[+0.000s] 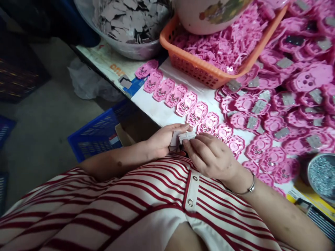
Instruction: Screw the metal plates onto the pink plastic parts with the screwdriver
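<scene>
My left hand [163, 141] is closed around several small flat grey pieces [175, 138], held low in front of my striped top. Between the fingertips of my right hand [213, 155] is one light grey rectangular piece [187, 137], close to those in my left palm. Just beyond both hands, a slanting row of pink plastic casings [209, 122] lies on the white table top, open side up. Small shiny metal bits show inside several of them. My fingers partly cover the near end of that row.
An orange basket [193, 66] of small pink parts stands at the back, with a bowl [209, 15] on it. Left of it is a clear basin [136, 50] of grey pieces. Pink casings with grey pieces [282, 101] pile up at right, near a tin of screws [323, 174]. A blue crate [94, 130] sits below.
</scene>
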A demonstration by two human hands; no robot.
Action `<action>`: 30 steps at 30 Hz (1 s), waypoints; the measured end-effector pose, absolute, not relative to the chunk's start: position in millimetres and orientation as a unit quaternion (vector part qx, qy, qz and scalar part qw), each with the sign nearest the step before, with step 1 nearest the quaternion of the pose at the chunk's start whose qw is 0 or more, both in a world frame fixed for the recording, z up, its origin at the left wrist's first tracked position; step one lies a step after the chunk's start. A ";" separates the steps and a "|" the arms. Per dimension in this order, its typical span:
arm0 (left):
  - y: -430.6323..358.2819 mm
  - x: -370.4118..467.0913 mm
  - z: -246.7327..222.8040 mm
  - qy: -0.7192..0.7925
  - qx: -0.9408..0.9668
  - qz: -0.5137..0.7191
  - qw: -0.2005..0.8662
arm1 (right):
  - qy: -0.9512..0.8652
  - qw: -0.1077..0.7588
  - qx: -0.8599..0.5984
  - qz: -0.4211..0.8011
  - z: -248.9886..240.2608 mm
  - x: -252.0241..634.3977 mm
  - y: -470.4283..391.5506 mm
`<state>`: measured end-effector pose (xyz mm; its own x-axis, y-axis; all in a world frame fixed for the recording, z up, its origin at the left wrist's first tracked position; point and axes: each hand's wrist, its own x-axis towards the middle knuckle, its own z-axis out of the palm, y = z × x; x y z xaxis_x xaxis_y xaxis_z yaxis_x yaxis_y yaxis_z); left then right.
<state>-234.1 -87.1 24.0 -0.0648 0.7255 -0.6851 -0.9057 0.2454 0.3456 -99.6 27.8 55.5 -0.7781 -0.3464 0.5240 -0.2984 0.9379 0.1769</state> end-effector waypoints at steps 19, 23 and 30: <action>-85.9 -231.4 32.3 0.436 -0.037 0.595 0.675 | -0.972 0.215 0.067 0.073 43.0 -83.4 33.6; -86.8 -237.3 30.0 0.465 -0.027 0.601 0.650 | -0.922 0.195 -0.081 0.324 46.8 -89.3 38.1; -88.4 -244.8 28.8 0.500 -0.015 0.602 0.623 | -0.753 0.038 -0.206 0.623 54.5 -117.6 52.9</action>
<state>-244.8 -88.4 28.8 -0.2244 0.7335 -0.6416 -0.7644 0.2759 0.5827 -117.6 52.9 54.5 -0.9121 0.3581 -0.1996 0.2630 0.1375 -0.9549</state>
